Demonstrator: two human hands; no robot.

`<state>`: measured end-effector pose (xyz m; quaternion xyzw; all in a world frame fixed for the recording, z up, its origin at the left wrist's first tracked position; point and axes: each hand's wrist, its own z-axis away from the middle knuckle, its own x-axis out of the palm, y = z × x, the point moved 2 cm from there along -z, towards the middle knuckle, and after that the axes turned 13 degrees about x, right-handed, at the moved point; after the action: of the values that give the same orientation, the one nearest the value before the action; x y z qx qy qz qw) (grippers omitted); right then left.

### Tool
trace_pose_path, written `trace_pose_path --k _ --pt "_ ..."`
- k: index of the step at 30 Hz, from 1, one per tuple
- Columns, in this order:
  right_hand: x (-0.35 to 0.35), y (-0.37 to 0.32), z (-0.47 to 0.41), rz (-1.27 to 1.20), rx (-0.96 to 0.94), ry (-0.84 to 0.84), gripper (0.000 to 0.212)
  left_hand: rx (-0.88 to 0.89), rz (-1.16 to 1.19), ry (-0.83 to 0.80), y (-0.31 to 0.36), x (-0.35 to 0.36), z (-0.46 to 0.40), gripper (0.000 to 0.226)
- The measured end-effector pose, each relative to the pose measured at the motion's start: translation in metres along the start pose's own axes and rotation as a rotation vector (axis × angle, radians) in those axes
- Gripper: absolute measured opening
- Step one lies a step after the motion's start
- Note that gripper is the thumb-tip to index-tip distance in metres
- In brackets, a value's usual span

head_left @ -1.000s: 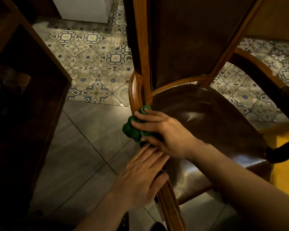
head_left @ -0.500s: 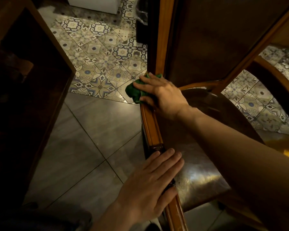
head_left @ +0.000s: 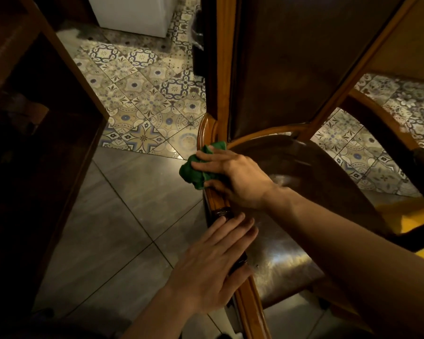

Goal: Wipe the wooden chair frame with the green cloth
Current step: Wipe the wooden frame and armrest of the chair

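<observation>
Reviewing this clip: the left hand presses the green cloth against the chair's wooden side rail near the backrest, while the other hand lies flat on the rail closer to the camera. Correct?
Not quite. In the head view it is the right hand that presses the green cloth against the wooden side rail near the backrest. The left hand is the one lying flat on the rail closer to the camera.

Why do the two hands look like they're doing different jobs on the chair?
The right hand presses a bunched green cloth onto the wooden chair frame; the left hand holds nothing. The right hand sits near the chair's back corner; the left hand rests nearer the front of the same rail. The right hand's fingers curl over the cloth; the left hand lies flat. Both touch the wooden side rail.
</observation>
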<state>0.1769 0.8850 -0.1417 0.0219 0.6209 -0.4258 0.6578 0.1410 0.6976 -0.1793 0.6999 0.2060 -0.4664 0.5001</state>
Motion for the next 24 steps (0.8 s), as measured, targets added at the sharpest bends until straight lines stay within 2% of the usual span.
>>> trace_pose_path --k 5,7,10,12,16,18,20,24 --pt "0.003 -0.006 0.032 0.018 0.013 -0.072 0.054 -0.034 0.054 0.013 0.007 -0.013 0.003 0.059" --pt "0.004 -0.009 0.043 0.026 0.026 -0.089 0.055 -0.091 0.085 0.103 0.009 -0.023 0.010 0.046" --pt "0.003 -0.014 0.056 0.000 0.068 -0.082 0.057 -0.213 -0.001 0.337 0.006 -0.047 0.024 0.023" --pt "0.005 -0.021 0.067 -0.015 0.110 -0.086 0.059 -0.308 -0.035 0.405 -0.002 -0.061 0.027 0.032" --pt "0.010 -0.030 0.096 -0.041 0.174 -0.096 0.061 -0.407 0.063 0.155 -0.014 -0.065 0.018 0.098" --pt "0.008 -0.034 0.110 -0.139 0.247 -0.094 0.061 -0.429 0.095 0.020 -0.008 -0.062 0.011 0.113" --pt "-0.028 -0.040 0.129 -0.268 0.352 -0.017 0.056 -0.365 0.088 0.009 0.011 -0.081 -0.009 0.103" --pt "-0.047 -0.052 0.160 -0.459 0.451 0.025 0.048 -0.338 0.132 -0.022 0.035 -0.096 -0.011 0.065"
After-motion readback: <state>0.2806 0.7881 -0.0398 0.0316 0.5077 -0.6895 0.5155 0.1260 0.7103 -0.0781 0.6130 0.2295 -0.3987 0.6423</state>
